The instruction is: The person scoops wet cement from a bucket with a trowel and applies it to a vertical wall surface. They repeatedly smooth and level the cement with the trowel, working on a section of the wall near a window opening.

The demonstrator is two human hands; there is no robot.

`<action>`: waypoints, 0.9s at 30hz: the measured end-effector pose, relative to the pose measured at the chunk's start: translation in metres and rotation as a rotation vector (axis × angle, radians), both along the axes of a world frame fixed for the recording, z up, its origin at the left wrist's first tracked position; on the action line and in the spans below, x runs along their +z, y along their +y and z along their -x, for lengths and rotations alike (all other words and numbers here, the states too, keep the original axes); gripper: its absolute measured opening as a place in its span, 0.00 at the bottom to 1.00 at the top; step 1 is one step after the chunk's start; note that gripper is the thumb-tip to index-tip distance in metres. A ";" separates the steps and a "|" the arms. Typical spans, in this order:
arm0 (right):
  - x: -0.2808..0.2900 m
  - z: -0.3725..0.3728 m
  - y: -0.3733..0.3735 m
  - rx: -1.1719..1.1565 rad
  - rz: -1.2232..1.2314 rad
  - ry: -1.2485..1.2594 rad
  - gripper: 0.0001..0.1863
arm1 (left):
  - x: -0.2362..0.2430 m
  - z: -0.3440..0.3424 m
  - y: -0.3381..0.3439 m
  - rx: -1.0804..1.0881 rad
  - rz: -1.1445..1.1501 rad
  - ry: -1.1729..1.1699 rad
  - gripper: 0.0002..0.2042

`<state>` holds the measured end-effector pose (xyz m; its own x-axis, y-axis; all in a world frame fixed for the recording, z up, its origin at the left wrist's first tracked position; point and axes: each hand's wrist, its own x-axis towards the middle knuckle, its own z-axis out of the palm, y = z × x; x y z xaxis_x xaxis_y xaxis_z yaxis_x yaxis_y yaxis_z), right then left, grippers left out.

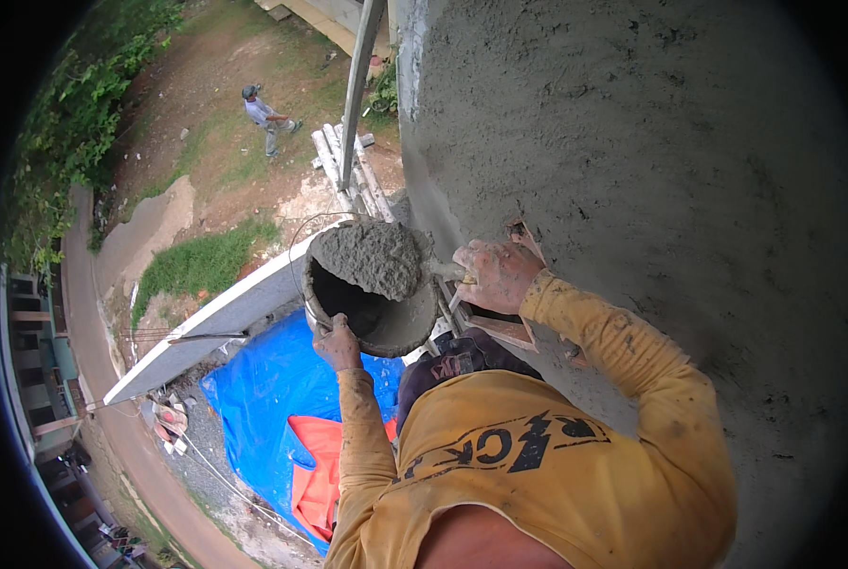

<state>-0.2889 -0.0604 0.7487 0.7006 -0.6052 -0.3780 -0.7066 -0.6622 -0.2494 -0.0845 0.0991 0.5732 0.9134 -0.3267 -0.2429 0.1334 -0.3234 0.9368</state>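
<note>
Bucket [386, 327] of grey mortar [372, 258] is hanging beside the rendered wall [651, 142]; left hand [337, 343] is gripping its rim at 7 o'clock, right hand [496, 273] is closing around a trowel handle [446, 270] at 3 o'clock. Far below, a person [266, 116] is standing on grass.

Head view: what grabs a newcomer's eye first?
At centre, a bucket held at its rim by the left hand, while the right hand lifts a trowel heaped with wet grey mortar over it. The right half is a rough, freshly plastered wall. Far below at upper left, a person walks on the ground, with a blue tarp beneath the bucket.
</note>
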 end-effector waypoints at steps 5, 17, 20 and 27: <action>0.069 -0.016 0.004 0.116 -0.447 -0.128 0.28 | -0.073 -0.042 0.050 -0.049 0.087 -0.376 0.17; 0.063 0.115 -0.028 -0.680 -0.119 -0.528 0.18 | -0.036 -0.034 0.036 -0.013 -0.071 -0.249 0.10; -0.017 0.103 -0.014 -0.608 -0.452 -0.592 0.18 | -0.002 -0.025 0.015 -0.050 -0.106 -0.118 0.05; -0.170 -0.029 -0.011 -0.094 -0.375 -0.088 0.20 | 0.072 -0.008 -0.006 -0.141 0.126 -0.062 0.07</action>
